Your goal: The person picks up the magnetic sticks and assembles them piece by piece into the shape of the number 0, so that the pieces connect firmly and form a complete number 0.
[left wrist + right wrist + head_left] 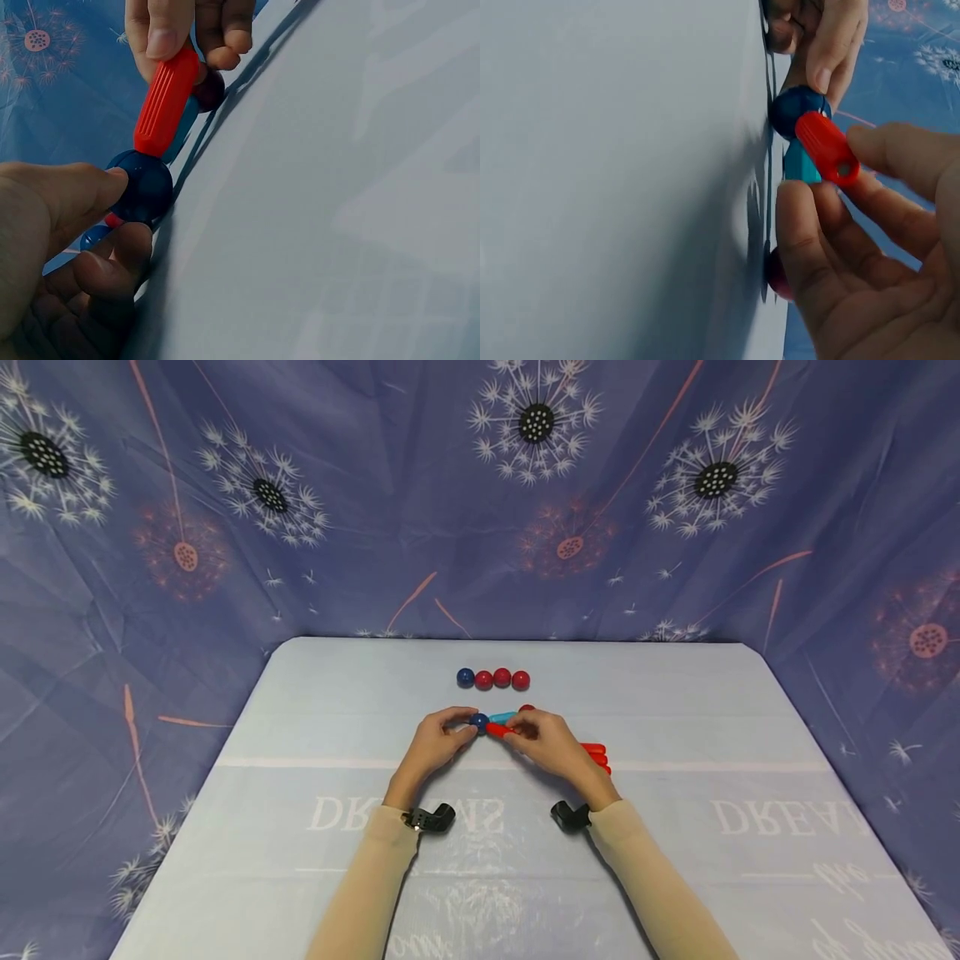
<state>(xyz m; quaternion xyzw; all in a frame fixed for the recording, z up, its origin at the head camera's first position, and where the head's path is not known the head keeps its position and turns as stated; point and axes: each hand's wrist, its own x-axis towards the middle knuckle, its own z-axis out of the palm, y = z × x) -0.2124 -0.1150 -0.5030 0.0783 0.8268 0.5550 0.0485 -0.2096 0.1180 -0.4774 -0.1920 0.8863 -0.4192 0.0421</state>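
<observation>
My left hand [438, 739] pinches a dark blue ball [477, 721] [142, 187] [795, 109] just above the table. My right hand [543, 739] holds a red rod [497, 730] [165, 101] [826, 147] whose end touches that ball. A light blue rod [504, 717] [801, 163] also meets the ball and runs to a dark red ball [527, 707] [210, 88] [778, 276] behind my right fingers. Both hands meet at the middle of the table.
A row of one blue ball [465, 677] and three red balls [502, 677] lies farther back on the pale table [300, 752]. Several red rods [596, 754] lie to the right of my right hand. A patterned blue cloth [375, 485] hangs behind.
</observation>
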